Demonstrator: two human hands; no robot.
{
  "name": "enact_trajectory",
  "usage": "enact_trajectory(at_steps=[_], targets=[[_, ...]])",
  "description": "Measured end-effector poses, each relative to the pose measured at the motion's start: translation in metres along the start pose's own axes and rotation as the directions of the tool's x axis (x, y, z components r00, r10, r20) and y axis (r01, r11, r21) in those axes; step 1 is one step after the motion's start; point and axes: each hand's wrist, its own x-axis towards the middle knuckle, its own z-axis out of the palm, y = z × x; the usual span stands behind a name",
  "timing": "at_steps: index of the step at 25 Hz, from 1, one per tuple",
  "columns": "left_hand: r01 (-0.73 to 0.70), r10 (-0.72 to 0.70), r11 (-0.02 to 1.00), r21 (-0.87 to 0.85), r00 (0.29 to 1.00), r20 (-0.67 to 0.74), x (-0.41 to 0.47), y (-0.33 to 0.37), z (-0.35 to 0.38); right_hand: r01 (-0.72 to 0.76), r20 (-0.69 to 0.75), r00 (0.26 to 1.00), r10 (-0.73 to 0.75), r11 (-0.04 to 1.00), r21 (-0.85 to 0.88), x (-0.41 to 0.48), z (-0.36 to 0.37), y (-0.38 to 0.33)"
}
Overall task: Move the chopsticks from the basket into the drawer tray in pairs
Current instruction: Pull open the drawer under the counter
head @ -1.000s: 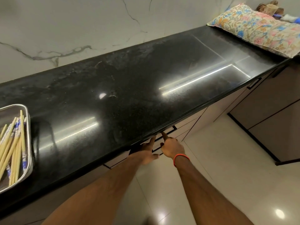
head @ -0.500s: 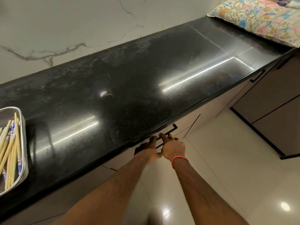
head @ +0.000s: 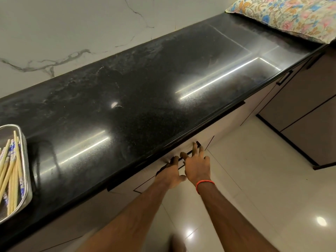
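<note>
Several chopsticks (head: 11, 171) lie loose in the steel basket (head: 27, 160) at the far left of the black countertop (head: 145, 88). Below the counter's front edge, the left hand (head: 170, 174) reaches the drawer handle (head: 189, 152); its fingers look hooked over it, though shadow blurs them. Just beside it, the right hand (head: 197, 165) rests spread, straight fingers on the same handle. A floral pillow (head: 291, 15) lies far right.
</note>
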Motion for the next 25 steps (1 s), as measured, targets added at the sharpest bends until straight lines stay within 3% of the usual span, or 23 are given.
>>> enact_trajectory(at_steps=[11,16,20,25], targets=[[-0.123,0.136,0.988,-0.090,0.978,0.159,-0.094,0.032,0.084,-0.066,0.078,0.995,0.061,0.996,0.067,-0.106,0.027,0.065],[-0.079,0.144,0.958,-0.276,0.964,0.224,-0.146,0.049,0.097,-0.228,-0.129,0.948,0.291,0.905,0.360,-0.158,0.003,0.077],[-0.068,0.178,0.936,-0.344,0.937,0.299,-0.185,0.052,0.097,-0.251,-0.149,0.942,0.301,0.926,0.282,-0.201,-0.004,0.076],[-0.128,0.256,0.925,-0.358,0.906,0.337,-0.221,0.044,0.086,-0.209,-0.318,0.903,0.288,0.943,0.260,-0.231,-0.021,0.068]])
